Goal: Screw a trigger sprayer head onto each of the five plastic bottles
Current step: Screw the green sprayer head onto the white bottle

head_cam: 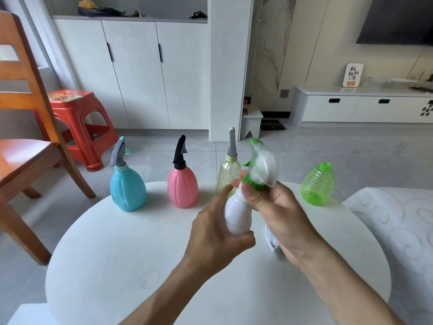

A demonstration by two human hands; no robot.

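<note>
Above table (117, 242), hands grip white bottle (237, 216), green-collared sprayer (260, 165) atop, blurred.

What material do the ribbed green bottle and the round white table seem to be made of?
Ribbed green bottle: likely thin translucent plastic, glossy; light passes through its ridged wall. Round white table: smooth matt white surface, perhaps painted wood or laminate; the picture cannot settle which.

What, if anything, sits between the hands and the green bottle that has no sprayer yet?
Nothing visible blocks it. The green bottle stands alone at the table's far right, neck open, with bare tabletop between it and the right hand. Both hands are occupied, though: the left hand holds the white bottle.
</note>
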